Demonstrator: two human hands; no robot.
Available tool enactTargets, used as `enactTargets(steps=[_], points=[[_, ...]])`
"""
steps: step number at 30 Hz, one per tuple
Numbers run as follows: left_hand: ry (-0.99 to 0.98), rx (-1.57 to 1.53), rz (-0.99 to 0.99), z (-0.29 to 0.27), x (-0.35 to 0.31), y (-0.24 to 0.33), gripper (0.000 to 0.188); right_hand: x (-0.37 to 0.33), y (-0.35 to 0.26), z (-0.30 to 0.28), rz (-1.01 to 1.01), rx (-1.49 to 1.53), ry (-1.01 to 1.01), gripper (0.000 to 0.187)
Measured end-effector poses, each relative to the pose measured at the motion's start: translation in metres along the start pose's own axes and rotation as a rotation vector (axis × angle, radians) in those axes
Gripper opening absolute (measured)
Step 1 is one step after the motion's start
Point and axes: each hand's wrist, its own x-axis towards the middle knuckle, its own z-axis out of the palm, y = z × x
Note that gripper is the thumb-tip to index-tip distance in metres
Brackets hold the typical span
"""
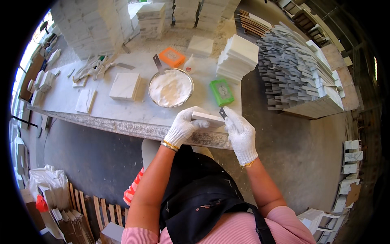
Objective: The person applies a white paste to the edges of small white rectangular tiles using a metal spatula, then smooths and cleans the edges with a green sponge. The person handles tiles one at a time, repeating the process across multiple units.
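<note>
Left hand [185,125] and right hand [240,132] curled, close together

In front of the bowl [170,106], the left hand [183,125] hides one end of a white tile [210,118], the right hand [241,133] part of a dark tool [222,112], and behind the bowl stone stacks [87,26] are cut by the upper edge.

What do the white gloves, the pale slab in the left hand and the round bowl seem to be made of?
Gloves: matte knitted fabric, perhaps cotton, judging by the soft texture and ribbed cuffs.
Slab: probably stone, possibly marble, given its pale, rigid, flat-faced look; ceramic stays possible.
Bowl: likely polished metal, from its shiny rim.
</note>
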Motion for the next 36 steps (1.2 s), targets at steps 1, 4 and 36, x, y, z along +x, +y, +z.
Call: enactTargets(steps=[1, 4, 36], points=[[0.002, -0.008, 0.000, -0.001, 0.000, -0.003, 0.032, 0.000, -0.001, 0.000, 0.020, 0.028, 0.002, 0.031], [0.011, -0.011, -0.020, -0.002, 0.000, -0.003, 0.031, 0.006, -0.006, -0.008, 0.074, 0.043, -0.080, 0.030], [0.034, -0.010, 0.002, 0.003, -0.002, -0.004, 0.030, -0.006, 0.000, -0.008, 0.293, 0.177, -0.040, 0.030]])
